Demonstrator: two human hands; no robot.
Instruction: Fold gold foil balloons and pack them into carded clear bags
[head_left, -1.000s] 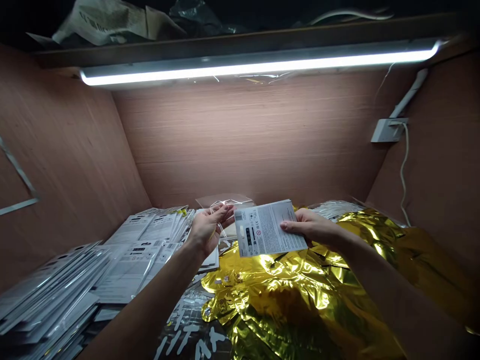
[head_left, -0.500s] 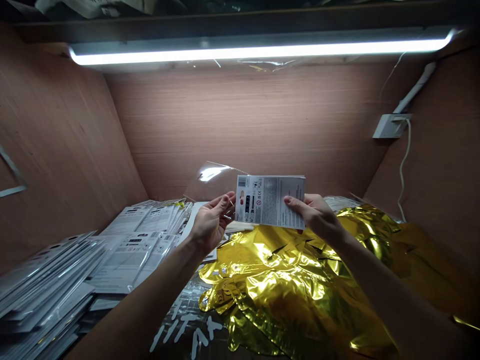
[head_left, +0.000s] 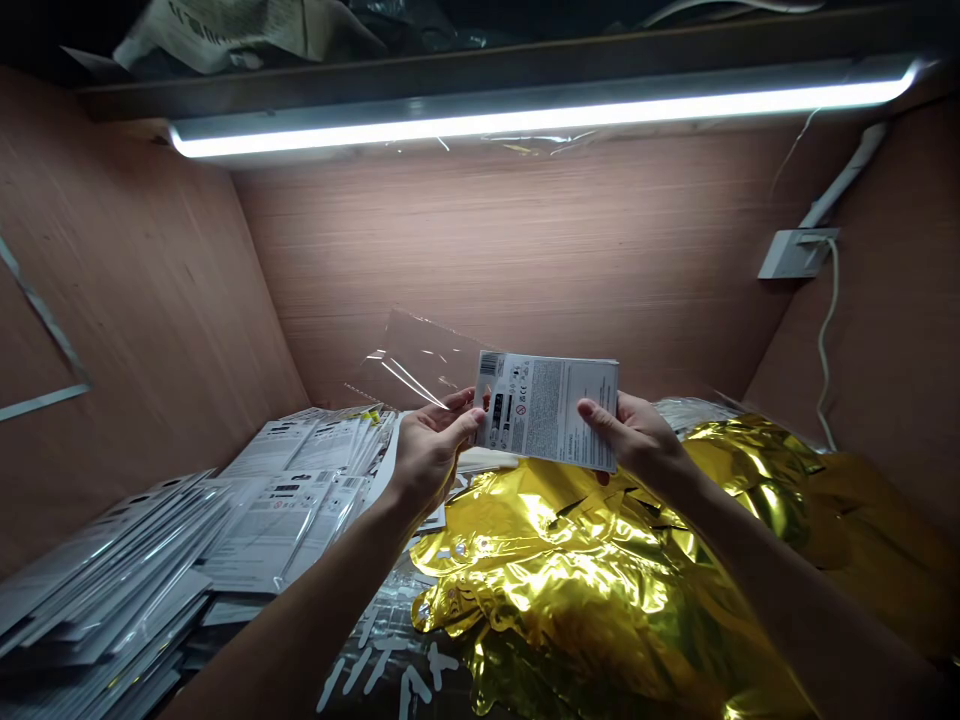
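A printed white card (head_left: 546, 412) with a barcode, small icons and dense text on its facing side is held up in the middle of the frame, tilted a little, with its long edges running roughly left to right. The two hands grip it by its short sides and stay well apart. The left hand (head_left: 433, 450) is half closed, its fingertips (head_left: 471, 414) pressing at the card's left edge. The right hand (head_left: 637, 440) pinches the lower right part, thumb on the printed face and fingers hidden behind. A clear plastic sleeve (head_left: 416, 358) rises up and to the left behind the card and the left fingers; whether those fingers pinch it or it only sits against the card, I cannot tell. The card's bottom edge hangs just above crumpled gold foil balloons (head_left: 600, 590), which fill the lower right of the frame, while its top edge has open room above it, well apart from the pinkish wood-grain back panel (head_left: 510, 240). At lower left, stacks of similar cards in clear sleeves (head_left: 277, 520) sit just beside the left forearm, with a silver foil sheet with white letter shapes (head_left: 382, 650) at the bottom edge. Side panels close the space left and right; on the right one sits a white socket (head_left: 797, 253) with a trailing cable (head_left: 825, 340). A bright tube light (head_left: 540, 125) runs along the top beneath a shelf edge (head_left: 480, 75).
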